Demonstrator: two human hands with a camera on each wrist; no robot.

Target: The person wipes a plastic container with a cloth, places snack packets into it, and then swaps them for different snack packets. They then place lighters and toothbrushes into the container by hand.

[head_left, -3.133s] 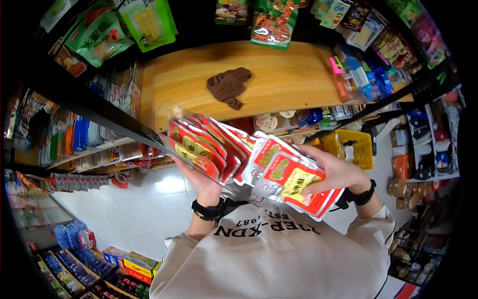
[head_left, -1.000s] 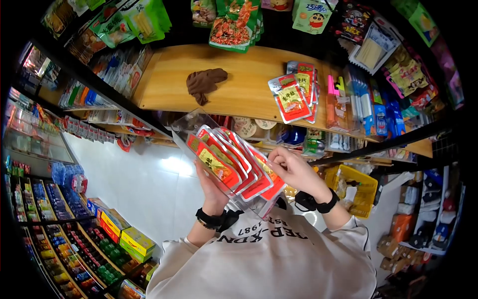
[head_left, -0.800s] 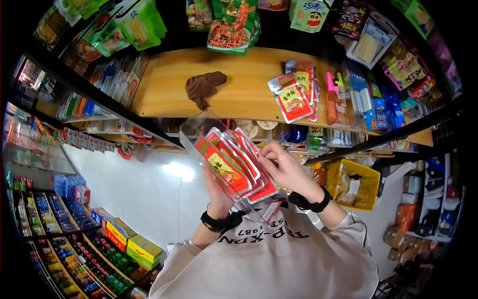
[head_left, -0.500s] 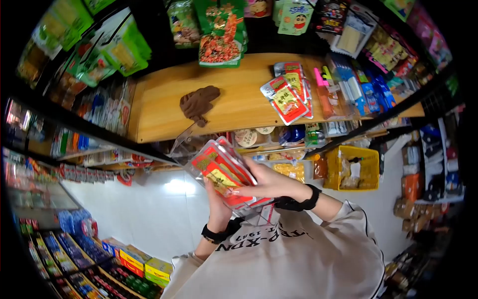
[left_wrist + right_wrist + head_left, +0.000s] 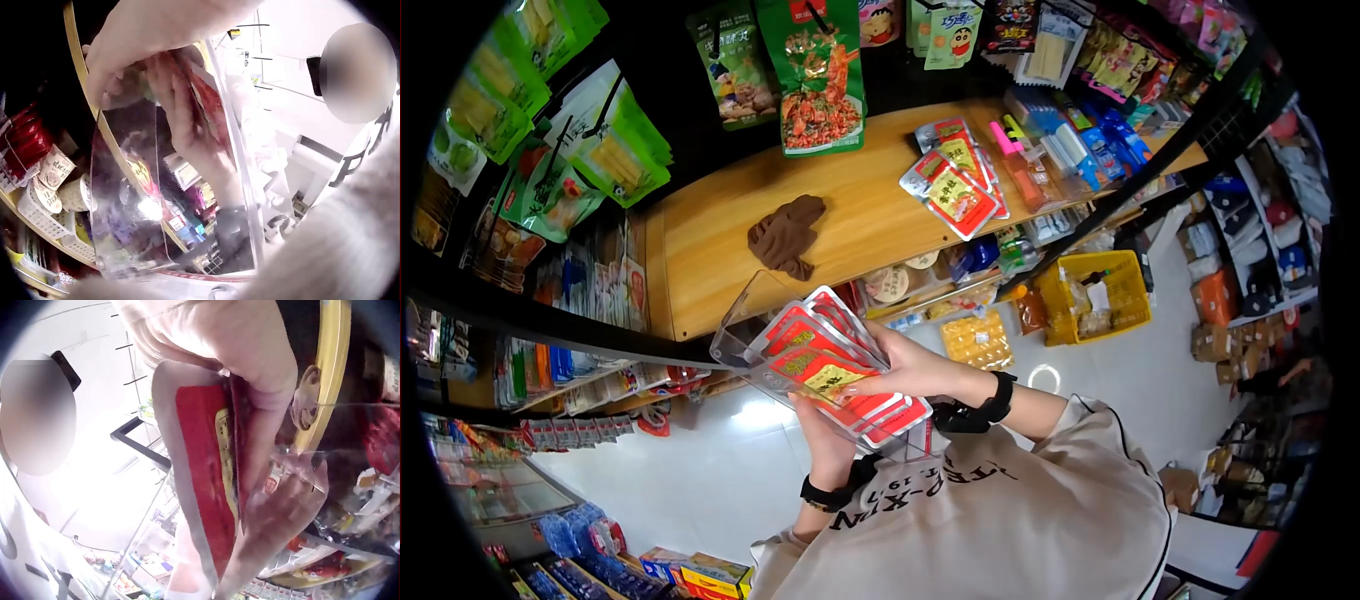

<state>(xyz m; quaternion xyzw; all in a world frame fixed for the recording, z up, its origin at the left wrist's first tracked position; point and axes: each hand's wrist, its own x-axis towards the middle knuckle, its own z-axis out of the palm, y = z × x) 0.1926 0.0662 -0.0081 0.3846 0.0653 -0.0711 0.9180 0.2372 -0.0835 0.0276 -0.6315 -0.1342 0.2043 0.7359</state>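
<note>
My left hand [image 5: 828, 445] holds a clear plastic box [image 5: 735, 335] from below and the side, tilted in front of my chest. Several red snack packets [image 5: 800, 335] with yellow labels and silver edges stand in it. With thumb in front and fingers behind, my right hand [image 5: 905, 368] grips some of these packets at the box. In the right wrist view, a packet [image 5: 203, 469] shows edge-on under that hand. Through the clear wall [image 5: 125, 187] in the left wrist view, the right fingers [image 5: 178, 109] show behind. More red packets [image 5: 960, 195] lie fanned on the wooden shelf.
The wooden shelf [image 5: 855, 250] carries a crumpled brown cloth [image 5: 788, 236] and, at its right, boxes of pens and highlighters [image 5: 1025, 170]. Snack bags [image 5: 820, 90] hang above. A black upright post [image 5: 580, 335] stands left of the box. A yellow basket [image 5: 1055, 315] sits on the floor.
The right hand first gripped packets above the box; a stack then lay on the shelf. It has since reached back and now grips packets at the box. The head view has shifted.
</note>
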